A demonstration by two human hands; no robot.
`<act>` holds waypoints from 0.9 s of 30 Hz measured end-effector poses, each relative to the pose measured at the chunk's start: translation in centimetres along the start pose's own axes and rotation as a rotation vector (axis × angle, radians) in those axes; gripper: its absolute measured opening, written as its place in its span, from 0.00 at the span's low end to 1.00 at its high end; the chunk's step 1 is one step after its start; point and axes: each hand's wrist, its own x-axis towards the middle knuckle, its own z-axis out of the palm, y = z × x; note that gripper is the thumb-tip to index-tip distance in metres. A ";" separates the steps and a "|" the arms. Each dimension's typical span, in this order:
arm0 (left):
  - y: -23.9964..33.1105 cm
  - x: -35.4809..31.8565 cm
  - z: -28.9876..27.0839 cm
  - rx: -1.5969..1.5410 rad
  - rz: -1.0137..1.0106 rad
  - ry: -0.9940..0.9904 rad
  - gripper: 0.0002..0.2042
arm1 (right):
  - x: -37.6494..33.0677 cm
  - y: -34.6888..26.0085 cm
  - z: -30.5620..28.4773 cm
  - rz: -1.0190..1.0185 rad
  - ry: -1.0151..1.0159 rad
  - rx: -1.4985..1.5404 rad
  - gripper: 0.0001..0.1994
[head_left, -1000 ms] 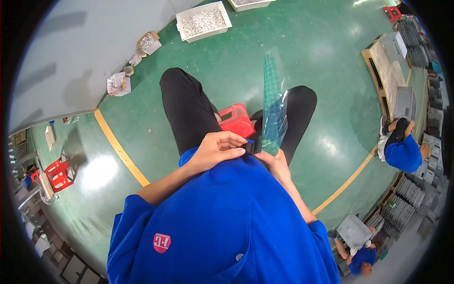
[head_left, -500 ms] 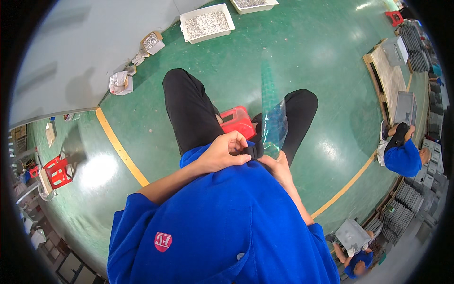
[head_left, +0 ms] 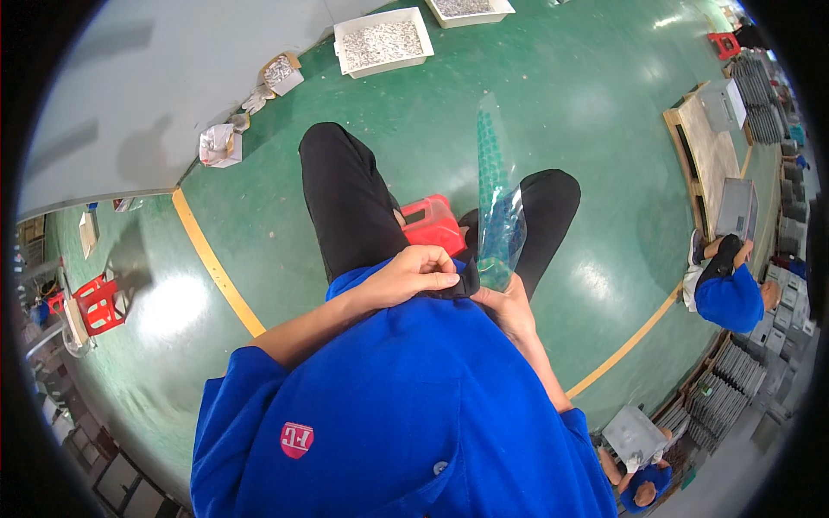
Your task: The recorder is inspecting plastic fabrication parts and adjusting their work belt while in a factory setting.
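Note:
Sitting with bent knees, I have both hands together at the waist, in front of my blue shirt. My left hand (head_left: 413,274) is closed, thumb against fingers, on the edge of a small black fabric-like piece (head_left: 467,281). What that piece is I cannot make out. Beside it my right hand (head_left: 509,307) is closed round the lower end of a clear plastic bag (head_left: 498,203), which tapers up and away over my right thigh. A green pattern shows through the bag. The right fingers are partly hidden. Between my legs is a red plastic stool (head_left: 434,226).
White trays of small metal parts (head_left: 381,45) stand on the green floor ahead, with small boxes (head_left: 220,145) by the wall. A red chair (head_left: 99,304) is at the left. Two co-workers in blue (head_left: 730,298) sit at the right, near a wooden pallet (head_left: 701,155).
My left fingers have closed down further on the black piece, which looks more stretched between the hands. My right hand keeps its hold on the bag. The view has shifted slightly.

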 end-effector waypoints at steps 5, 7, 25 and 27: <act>-0.1 0.7 0.0 0.014 0.000 0.023 0.07 | 0.1 -0.1 -0.1 -0.016 0.022 -0.035 0.13; -0.2 1.1 -0.1 0.028 -0.017 0.048 0.07 | 0.1 -0.1 -0.3 -0.030 0.041 -0.066 0.14; 0.8 0.7 -0.2 0.385 0.072 -0.020 0.06 | -0.6 -0.2 -0.6 -0.092 0.113 -0.341 0.15; 1.3 0.7 -0.7 0.290 -0.008 -0.075 0.08 | -0.2 0.1 -1.0 -0.122 0.077 -0.403 0.14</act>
